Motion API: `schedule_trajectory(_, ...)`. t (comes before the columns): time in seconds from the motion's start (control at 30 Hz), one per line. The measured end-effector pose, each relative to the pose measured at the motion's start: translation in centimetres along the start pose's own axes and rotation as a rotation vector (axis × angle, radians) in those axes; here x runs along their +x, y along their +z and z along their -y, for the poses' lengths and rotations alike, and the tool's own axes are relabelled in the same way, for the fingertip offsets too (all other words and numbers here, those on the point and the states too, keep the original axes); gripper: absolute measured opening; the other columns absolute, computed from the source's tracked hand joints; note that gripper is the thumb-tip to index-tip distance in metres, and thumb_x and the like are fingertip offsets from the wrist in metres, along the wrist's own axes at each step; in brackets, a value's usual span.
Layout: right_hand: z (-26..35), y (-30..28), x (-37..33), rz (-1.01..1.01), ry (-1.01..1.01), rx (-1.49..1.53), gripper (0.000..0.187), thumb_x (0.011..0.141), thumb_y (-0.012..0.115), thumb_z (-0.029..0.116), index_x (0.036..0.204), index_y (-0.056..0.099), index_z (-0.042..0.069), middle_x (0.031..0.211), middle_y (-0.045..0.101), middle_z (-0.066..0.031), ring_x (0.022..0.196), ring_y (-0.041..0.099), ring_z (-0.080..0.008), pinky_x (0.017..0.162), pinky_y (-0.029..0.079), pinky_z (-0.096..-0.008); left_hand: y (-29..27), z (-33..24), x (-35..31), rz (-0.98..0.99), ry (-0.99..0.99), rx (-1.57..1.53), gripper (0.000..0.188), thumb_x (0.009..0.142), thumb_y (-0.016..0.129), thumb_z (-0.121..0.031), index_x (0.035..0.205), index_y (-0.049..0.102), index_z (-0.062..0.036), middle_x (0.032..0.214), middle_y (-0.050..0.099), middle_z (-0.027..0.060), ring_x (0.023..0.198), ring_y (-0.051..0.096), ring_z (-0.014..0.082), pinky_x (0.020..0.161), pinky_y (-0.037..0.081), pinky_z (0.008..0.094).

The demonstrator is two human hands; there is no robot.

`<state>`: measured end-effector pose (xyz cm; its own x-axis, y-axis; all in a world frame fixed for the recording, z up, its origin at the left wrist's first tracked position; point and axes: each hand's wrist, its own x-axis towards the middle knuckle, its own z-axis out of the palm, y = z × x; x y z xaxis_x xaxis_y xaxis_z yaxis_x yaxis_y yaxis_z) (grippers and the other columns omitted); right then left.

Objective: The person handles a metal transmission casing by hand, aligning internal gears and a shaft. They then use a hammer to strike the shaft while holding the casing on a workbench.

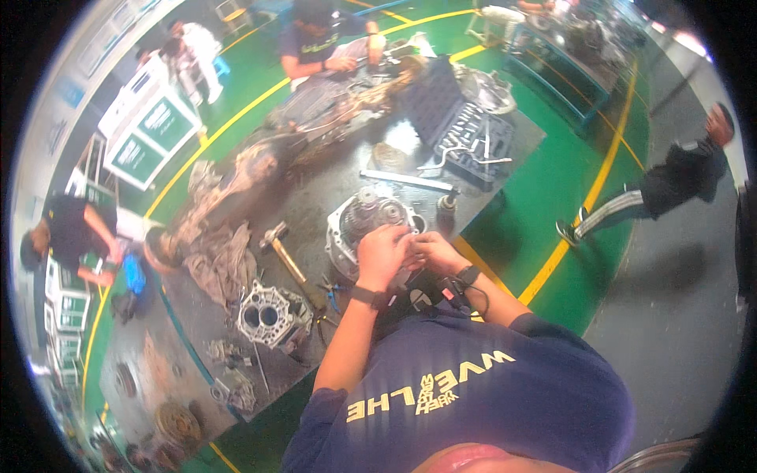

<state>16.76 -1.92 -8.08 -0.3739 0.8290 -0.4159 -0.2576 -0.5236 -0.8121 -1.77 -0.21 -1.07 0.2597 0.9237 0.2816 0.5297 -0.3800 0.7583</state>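
Note:
On the workbench in front of me stands an open gearbox housing (336, 235), pale metal with a flanged rim. Inside it, a cluster of gears and shafts (369, 208) shows. Both of my hands meet at the near right side of this housing. My left hand (383, 254) has its fingers bent and drawn together over the rim. Beside it, my right hand (435, 253) pinches close to the left fingertips. Whatever the fingers hold is too small or covered to make out. A dark cylindrical part (446, 211) stands just beyond my right hand.
Left of the housing lie a hammer (285, 255), pliers (331, 295) and a second casting (274, 317) with two round bores. Behind are a metal bar (406, 181) and an open tool case (462, 126). A co-worker (319, 43) works across the bench; another person (678, 185) is at the right.

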Motion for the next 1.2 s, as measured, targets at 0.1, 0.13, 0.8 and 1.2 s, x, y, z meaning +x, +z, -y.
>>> schedule_trajectory(0.1,-0.3,0.6,0.1,0.043,0.032,-0.022,0.030,0.105,0.055,0.023,0.116,0.065,-0.003,0.105,0.073,-0.0162,0.091,0.074,-0.0262,0.078,0.061,-0.0377,-0.9,-0.2,-0.6,0.025,-0.051,0.030,0.022,0.085,0.072,-0.024,0.098,0.077,-0.0073,0.094,0.074,0.0128,0.086,0.071,0.0326,0.077,0.056,0.0415)
schedule_trajectory(0.13,-0.3,0.8,0.2,0.039,0.013,-0.052,0.031,0.105,0.054,0.024,0.116,0.065,-0.003,0.105,0.073,-0.0164,0.091,0.074,-0.0257,0.077,0.062,-0.0366,-0.4,0.6,-0.8,-0.049,-0.008,0.031,0.022,0.084,0.074,-0.024,0.096,0.078,-0.0064,0.091,0.074,0.0128,0.084,0.072,0.0309,0.077,0.056,0.0394)
schedule_trajectory(0.8,1.0,1.8,-0.8,-0.088,0.015,-0.139,0.029,0.100,0.061,0.020,0.111,0.066,-0.007,0.095,0.071,-0.0143,0.081,0.071,-0.0203,0.073,0.062,-0.0336,-0.9,0.4,-1.4,-0.129,0.015,-0.088,0.024,0.086,0.073,-0.022,0.103,0.076,-0.0042,0.094,0.074,0.0147,0.085,0.071,0.0312,0.075,0.056,0.0387)
schedule_trajectory(1.2,2.4,1.8,-1.2,-0.110,0.003,-0.129,0.023,0.098,0.062,0.015,0.105,0.064,-0.007,0.089,0.071,-0.0177,0.077,0.074,-0.0259,0.070,0.063,-0.0365,-0.9,-0.4,-1.0,-0.049,0.027,-0.028,0.020,0.088,0.073,-0.017,0.101,0.076,-0.0021,0.093,0.074,0.0164,0.084,0.072,0.0314,0.077,0.055,0.0377)
